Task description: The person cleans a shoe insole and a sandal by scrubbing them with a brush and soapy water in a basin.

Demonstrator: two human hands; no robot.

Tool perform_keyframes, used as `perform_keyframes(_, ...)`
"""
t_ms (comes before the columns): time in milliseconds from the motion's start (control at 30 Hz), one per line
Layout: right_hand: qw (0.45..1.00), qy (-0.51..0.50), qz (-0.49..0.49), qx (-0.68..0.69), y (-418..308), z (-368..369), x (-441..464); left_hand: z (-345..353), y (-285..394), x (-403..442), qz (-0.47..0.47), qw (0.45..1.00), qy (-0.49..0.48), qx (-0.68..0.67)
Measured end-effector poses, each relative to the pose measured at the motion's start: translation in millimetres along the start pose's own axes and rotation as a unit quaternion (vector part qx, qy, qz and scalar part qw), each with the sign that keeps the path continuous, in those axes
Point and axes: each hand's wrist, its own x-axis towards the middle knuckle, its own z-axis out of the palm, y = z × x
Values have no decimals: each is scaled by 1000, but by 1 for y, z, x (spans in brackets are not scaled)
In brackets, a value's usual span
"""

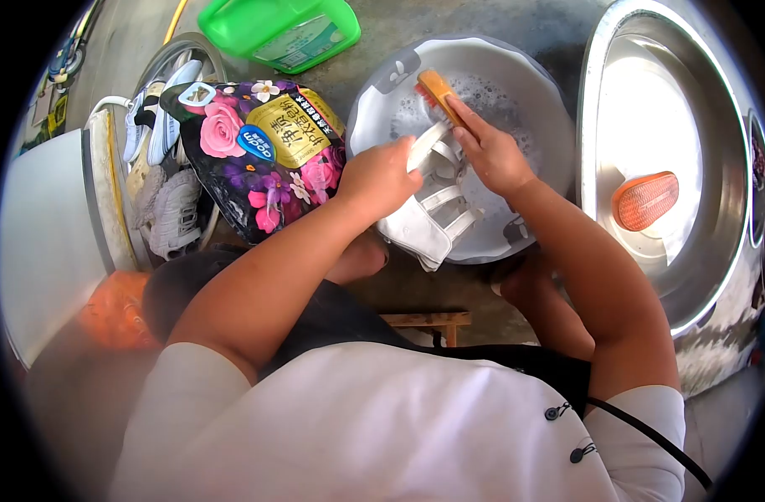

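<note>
I have the left hand (381,178), its fingers closed on a white strappy sandal (418,231) over a sudsy grey basin (370,125); the right hand (493,155) has its fingers gripping a wooden-backed brush (436,87) near the sandal. A flowered bag (223,130) is left, a metal tub (591,100) right.

Hands (381,177) holding white sandal (418,230), brush (435,86), sudsy basin (540,96) beneath

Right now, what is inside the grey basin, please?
The grey basin holds foamy water. The white sandal, brush, left hand and right hand cover part; anything beneath these or under the foam is hidden.
</note>
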Motion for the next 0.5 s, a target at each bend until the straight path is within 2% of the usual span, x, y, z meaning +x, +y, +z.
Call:
perform_keyframes(33, 999, 10, -25, 46, -5, 0, -4, -2, 1, 2, 4, 1000, -1, -1)
perform_keyframes(100, 999, 3, -9, 50, -2, -3, -2, -7, -1, 5, 44, 998, 22, 32)
perform_keyframes(167, 998, 24, 31, 49, 8, 3, 3, 3, -16, 9, 62, 998, -1, 17)
perform_keyframes(233, 999, 17, 37, 33, 16, 8, 4, 3, -17, 3, 59, 988, -75, -121)
perform_keyframes(267, 999, 13, 39, 15, 20, 10, 4, -1, -19, 1, 31, 983, -153, -96)
perform_keyframes(400, 998, 33, 51, -8, 32, 14, 10, -4, -16, -7, 3, 985, -174, -9)
perform_keyframes(467, 983, 67, 167, -37, 16, 2, 9, -15, -7, -9, -8, 980, -194, 28)
perform_keyframes(500, 983, 66, 165, -38, 26, 5, 14, -16, -7, -7, -9, 981, -193, 27)
